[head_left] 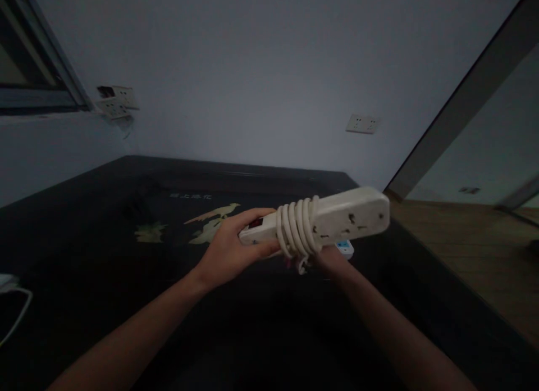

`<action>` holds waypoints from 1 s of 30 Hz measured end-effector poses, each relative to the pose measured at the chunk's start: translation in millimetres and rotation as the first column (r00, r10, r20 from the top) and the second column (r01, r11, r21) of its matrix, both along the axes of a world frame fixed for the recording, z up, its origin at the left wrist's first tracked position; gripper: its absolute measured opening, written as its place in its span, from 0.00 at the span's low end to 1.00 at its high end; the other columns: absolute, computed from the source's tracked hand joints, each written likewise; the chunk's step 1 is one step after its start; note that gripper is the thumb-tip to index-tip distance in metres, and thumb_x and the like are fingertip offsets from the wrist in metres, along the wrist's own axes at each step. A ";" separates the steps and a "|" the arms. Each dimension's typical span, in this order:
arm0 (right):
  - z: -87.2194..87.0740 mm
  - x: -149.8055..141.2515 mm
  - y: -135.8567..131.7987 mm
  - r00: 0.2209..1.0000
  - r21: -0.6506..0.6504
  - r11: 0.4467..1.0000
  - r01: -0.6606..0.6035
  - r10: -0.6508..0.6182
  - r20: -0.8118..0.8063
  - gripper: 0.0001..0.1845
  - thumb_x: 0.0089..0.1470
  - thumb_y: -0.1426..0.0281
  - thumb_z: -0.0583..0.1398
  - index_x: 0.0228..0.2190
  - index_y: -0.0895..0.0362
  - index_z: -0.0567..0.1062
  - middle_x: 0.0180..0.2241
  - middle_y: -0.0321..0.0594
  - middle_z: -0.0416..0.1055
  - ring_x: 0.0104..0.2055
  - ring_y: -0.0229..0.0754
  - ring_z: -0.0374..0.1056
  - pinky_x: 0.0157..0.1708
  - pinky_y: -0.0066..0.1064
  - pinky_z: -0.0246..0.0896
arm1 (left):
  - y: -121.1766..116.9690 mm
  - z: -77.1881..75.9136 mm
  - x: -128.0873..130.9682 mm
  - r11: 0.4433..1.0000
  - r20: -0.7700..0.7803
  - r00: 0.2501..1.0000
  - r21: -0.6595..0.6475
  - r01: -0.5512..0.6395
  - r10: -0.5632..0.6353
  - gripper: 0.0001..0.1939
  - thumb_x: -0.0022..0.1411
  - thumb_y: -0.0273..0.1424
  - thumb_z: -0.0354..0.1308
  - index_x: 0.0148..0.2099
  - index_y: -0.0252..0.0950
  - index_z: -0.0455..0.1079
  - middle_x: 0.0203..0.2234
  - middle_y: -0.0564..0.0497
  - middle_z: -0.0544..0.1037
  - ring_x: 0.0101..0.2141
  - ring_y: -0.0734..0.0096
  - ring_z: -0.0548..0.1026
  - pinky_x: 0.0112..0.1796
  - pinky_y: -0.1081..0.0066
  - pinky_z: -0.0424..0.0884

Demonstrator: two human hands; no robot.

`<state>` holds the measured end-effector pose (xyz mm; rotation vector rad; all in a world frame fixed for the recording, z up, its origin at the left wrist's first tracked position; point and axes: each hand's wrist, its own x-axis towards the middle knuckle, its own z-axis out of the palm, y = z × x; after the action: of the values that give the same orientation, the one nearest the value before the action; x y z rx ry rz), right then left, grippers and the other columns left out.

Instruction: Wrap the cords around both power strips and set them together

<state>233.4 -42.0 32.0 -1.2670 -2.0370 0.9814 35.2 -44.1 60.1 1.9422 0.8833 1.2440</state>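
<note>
A white power strip [353, 214], tilted with its far end up to the right, is held above the dark table. Its white cord [298, 225] is wound round the middle in several loops, and a short piece hangs below them. My left hand [236, 239] is closed on the strip's left end, thumb on the near side, beside a dark red switch [255, 222]. Under the coils is my right hand [330, 259]; the strip and cord hide most of its fingers, so its grip is unclear. Just past it shows a white object with a blue face [345, 248], partly covered.
The black table [252, 323] carries a bird-and-flower picture [214, 219]. A white object with a cable [21, 312] is at the left edge. Wall sockets [362, 123] are on the back wall, others [115, 101] near the window [33, 59]. Wooden floor [458, 239] lies right.
</note>
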 end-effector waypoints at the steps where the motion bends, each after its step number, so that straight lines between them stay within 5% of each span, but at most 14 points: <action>1: -3.9 -4.8 -4.1 0.995 -0.057 0.998 -0.015 0.009 -0.095 0.23 0.59 0.57 0.44 0.25 0.56 0.69 0.24 0.41 0.72 0.27 0.40 0.70 0.28 0.32 0.66 | 3.0 -1.2 -0.1 0.998 0.034 0.999 -0.060 -0.010 0.012 0.20 0.50 0.36 0.65 0.46 0.34 0.72 0.38 0.48 0.79 0.36 0.66 0.75 0.37 0.69 0.72; 4: -13.7 -14.9 -10.8 0.886 -0.267 0.956 -0.119 -0.020 -0.464 0.17 0.58 0.56 0.49 0.32 0.56 0.68 0.25 0.38 0.73 0.24 0.39 0.70 0.25 0.30 0.65 | 12.1 -5.4 -2.0 0.987 0.074 0.997 -0.162 -0.016 0.028 0.19 0.52 0.37 0.62 0.45 0.33 0.71 0.37 0.48 0.78 0.35 0.67 0.74 0.36 0.69 0.71; 6: -18.9 -18.0 -11.2 0.822 -0.355 0.922 -0.152 -0.082 -0.564 0.17 0.57 0.55 0.53 0.34 0.56 0.68 0.23 0.37 0.73 0.22 0.37 0.69 0.23 0.28 0.64 | 17.4 -8.9 -3.0 0.985 0.047 0.998 -0.173 -0.022 0.031 0.19 0.52 0.37 0.61 0.45 0.33 0.70 0.37 0.47 0.77 0.36 0.67 0.74 0.37 0.69 0.71; 16: -30.0 -25.3 -18.1 0.805 -0.424 0.905 -0.016 -0.239 -0.542 0.18 0.57 0.57 0.53 0.31 0.60 0.70 0.22 0.38 0.73 0.21 0.37 0.68 0.24 0.29 0.64 | 35.0 -30.5 0.0 0.983 -0.062 0.998 -0.181 -0.008 -0.004 0.15 0.53 0.35 0.59 0.42 0.33 0.67 0.38 0.47 0.75 0.39 0.66 0.73 0.40 0.66 0.69; 24: -42.9 -33.1 -36.6 0.575 -0.426 0.888 0.172 -0.442 -0.688 0.18 0.56 0.66 0.53 0.49 0.52 0.59 0.37 0.41 0.77 0.38 0.45 0.75 0.39 0.40 0.69 | 44.4 -47.3 2.5 0.945 0.004 0.999 -0.325 -0.043 0.047 0.16 0.52 0.37 0.61 0.40 0.33 0.69 0.33 0.48 0.75 0.32 0.69 0.73 0.33 0.70 0.69; 27: -52.2 -36.3 -43.6 0.615 -0.284 0.923 0.260 -0.385 -0.688 0.16 0.57 0.65 0.55 0.47 0.51 0.59 0.41 0.43 0.75 0.43 0.45 0.73 0.44 0.42 0.68 | 44.0 -50.2 5.3 0.937 0.034 0.998 -0.348 -0.033 0.047 0.16 0.51 0.37 0.61 0.40 0.33 0.69 0.33 0.47 0.75 0.32 0.69 0.73 0.32 0.70 0.68; 30: -57.2 -36.2 -43.9 0.761 -0.103 0.942 0.319 -0.320 -0.565 0.15 0.55 0.66 0.59 0.44 0.52 0.62 0.41 0.41 0.72 0.44 0.43 0.71 0.43 0.37 0.67 | 42.3 -50.7 7.2 0.933 0.057 0.997 -0.360 -0.028 0.052 0.16 0.50 0.37 0.62 0.39 0.33 0.69 0.33 0.47 0.75 0.32 0.69 0.72 0.32 0.71 0.68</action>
<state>197.2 -85.8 -25.2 -1.0932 -1.3003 1.0379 42.4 -1.8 9.4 1.5917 1.0403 1.0748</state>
